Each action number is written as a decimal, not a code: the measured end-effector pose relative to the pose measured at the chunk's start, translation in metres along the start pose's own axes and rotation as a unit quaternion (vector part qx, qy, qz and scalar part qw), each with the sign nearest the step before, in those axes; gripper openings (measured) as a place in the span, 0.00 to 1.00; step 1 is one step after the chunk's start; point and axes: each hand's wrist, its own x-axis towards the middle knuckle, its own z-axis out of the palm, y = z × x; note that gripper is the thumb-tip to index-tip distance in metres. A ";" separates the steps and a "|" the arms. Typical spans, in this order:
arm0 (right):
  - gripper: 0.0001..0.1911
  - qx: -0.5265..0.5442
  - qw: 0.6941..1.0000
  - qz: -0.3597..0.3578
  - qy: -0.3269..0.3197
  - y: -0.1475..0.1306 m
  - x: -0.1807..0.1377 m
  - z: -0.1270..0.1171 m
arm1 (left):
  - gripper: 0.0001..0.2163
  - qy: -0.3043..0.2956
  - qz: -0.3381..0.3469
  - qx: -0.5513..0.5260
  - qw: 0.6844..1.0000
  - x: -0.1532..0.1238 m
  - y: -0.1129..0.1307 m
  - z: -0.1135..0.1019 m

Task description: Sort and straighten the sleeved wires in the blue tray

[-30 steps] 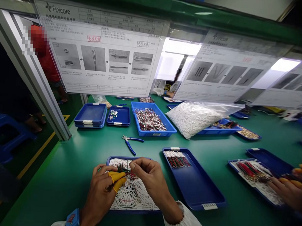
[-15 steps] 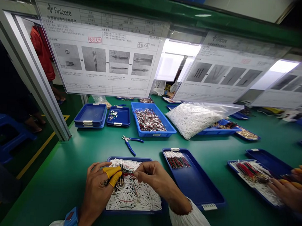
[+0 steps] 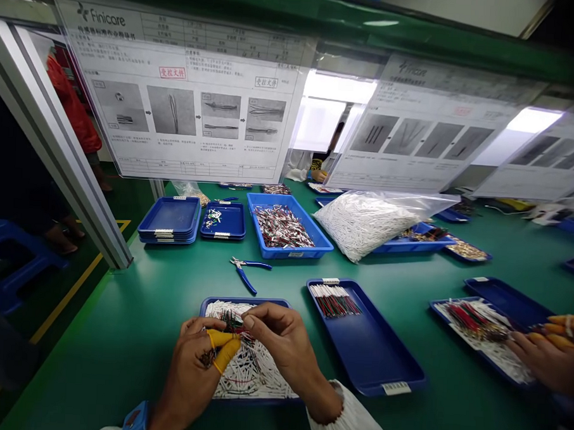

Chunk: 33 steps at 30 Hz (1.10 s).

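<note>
My left hand (image 3: 192, 369), with yellow finger cots on two fingertips, is closed around a bundle of thin red, green and black wires (image 3: 229, 321) above a blue tray (image 3: 210, 301) heaped with short white tubes. My right hand (image 3: 276, 338) pinches the tips of that same bundle from the right, thumb and forefinger together. Both hands meet over the tray's near half. A second blue tray (image 3: 380, 358) just to the right holds a neat row of finished wires (image 3: 333, 301) at its far end.
Blue-handled pliers (image 3: 245, 271) lie beyond my tray. Farther back stand stacked blue trays (image 3: 169, 219), a bin of wire pieces (image 3: 283, 226) and a clear bag of white tubes (image 3: 367, 222). A co-worker's hands (image 3: 545, 353) work at trays on the right. Instruction sheets (image 3: 187, 96) hang overhead.
My right hand, drawn out to the right half a second ago, has come back in against my left hand at the wire bundle. The camera shifted slightly.
</note>
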 end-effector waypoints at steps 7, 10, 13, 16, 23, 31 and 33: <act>0.14 0.044 0.994 -0.011 0.097 0.009 -0.004 0.006 | 0.12 0.020 0.006 -0.037 0.999 0.001 0.004 -0.002; 0.15 0.059 0.994 0.000 0.089 0.010 -0.004 0.008 | 0.14 0.021 0.001 -0.041 0.999 0.001 0.005 -0.002; 0.13 0.048 0.998 0.000 0.047 0.008 -0.002 0.007 | 0.14 0.019 -0.005 -0.040 0.999 0.000 0.004 -0.001; 0.15 0.032 0.999 0.000 0.006 0.006 -0.002 0.007 | 0.14 0.013 0.007 -0.039 0.999 0.000 0.004 -0.001; 0.09 0.017 0.999 -0.049 -0.008 0.005 -0.001 0.005 | 0.14 -0.008 0.022 -0.036 0.999 -0.003 0.002 0.002; 0.13 0.031 0.998 -0.044 0.031 0.007 -0.002 0.002 | 0.09 0.001 0.008 -0.056 0.998 -0.006 -0.005 0.004; 0.13 0.042 0.996 -0.049 0.058 0.009 -0.004 0.004 | 0.09 0.002 0.019 -0.062 0.998 -0.004 -0.004 0.003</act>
